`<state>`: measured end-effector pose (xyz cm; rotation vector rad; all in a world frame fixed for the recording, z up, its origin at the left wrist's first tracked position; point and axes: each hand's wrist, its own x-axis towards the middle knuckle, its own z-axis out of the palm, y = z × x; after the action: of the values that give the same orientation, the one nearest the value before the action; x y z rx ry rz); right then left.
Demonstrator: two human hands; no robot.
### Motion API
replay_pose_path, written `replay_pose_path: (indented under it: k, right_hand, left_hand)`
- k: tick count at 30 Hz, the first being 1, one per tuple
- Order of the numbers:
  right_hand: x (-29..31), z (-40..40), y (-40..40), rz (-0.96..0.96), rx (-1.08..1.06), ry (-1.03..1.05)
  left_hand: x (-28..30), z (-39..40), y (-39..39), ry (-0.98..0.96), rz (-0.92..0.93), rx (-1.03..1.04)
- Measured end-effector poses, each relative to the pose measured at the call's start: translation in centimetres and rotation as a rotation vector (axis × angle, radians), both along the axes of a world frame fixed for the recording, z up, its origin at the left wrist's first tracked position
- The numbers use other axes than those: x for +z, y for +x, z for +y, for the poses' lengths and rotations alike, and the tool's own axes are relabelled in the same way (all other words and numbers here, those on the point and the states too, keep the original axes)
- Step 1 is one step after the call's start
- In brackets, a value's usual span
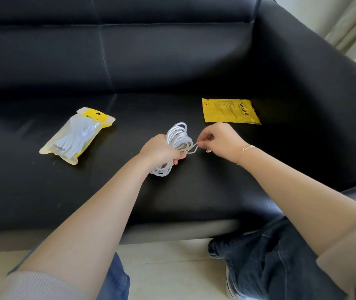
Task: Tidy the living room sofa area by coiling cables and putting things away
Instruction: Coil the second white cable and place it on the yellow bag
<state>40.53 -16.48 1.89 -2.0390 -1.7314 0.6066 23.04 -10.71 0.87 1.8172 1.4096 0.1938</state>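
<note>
Head view: left hand [159, 149] clenched round coiled white cable [178, 138] at centre of sofa seat [194, 195], right hand [217, 139] pinching loose end [194, 147] at three o'clock of coil. Best wrapped snugly around bundle, then tucked, loops kept pinned; empty yellow bag [230, 110] waiting at one o'clock, packed bag [76, 135] at nine.

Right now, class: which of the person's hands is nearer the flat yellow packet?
Right. The right hand sits just below the flat yellow packet; the left hand, holding the white cable coil, is farther off.
</note>
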Motion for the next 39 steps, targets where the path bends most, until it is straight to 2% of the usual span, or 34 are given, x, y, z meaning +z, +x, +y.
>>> replay_pose_path:
  k: [5, 8, 12, 15, 19, 25, 30, 36, 39]
  right_hand:
    - [-0.1, -0.4, -0.2, 0.123, 0.016, 0.000]
    - [0.2, -0.3, -0.4, 0.216, 0.015, 0.027]
    - [0.5, -0.2, -0.3, 0.230, 0.029, 0.017]
    - [0.5, -0.3, 0.4, 0.161, 0.040, -0.028]
    - [0.5, -0.5, 2.1, -0.025, 0.024, -0.088]
    - [0.7, -0.8, 4.3, -0.070, -0.104, -0.014]
    - [0.3, -1.0, 4.1, -0.170, -0.027, -0.135]
    - [0.9, 0.6, 3.7, -0.277, -0.252, -0.104]
    - [0.5, 1.0, 2.7, -0.263, -0.183, -0.122]
  left_hand:
    - [0.5, -0.6, -0.5, -0.100, -0.146, 0.046]
    - [0.4, -0.7, -0.4, -0.086, -0.162, 0.022]
    - [0.3, -0.8, -0.4, -0.067, -0.150, -0.010]
    - [0.4, -0.9, -0.4, -0.058, -0.141, 0.014]
    - [0.4, -0.6, -1.0, -0.048, -0.128, 0.084]
    - [0.1, -0.1, -1.9, 0.005, -0.040, 0.128]
    - [0.1, -0.1, -2.4, -0.009, 0.031, 0.082]
    - [0.7, -0.3, -2.4, -0.076, 0.030, 0.093]
    - [0.9, -0.4, -2.6, -0.070, 0.026, 0.096]
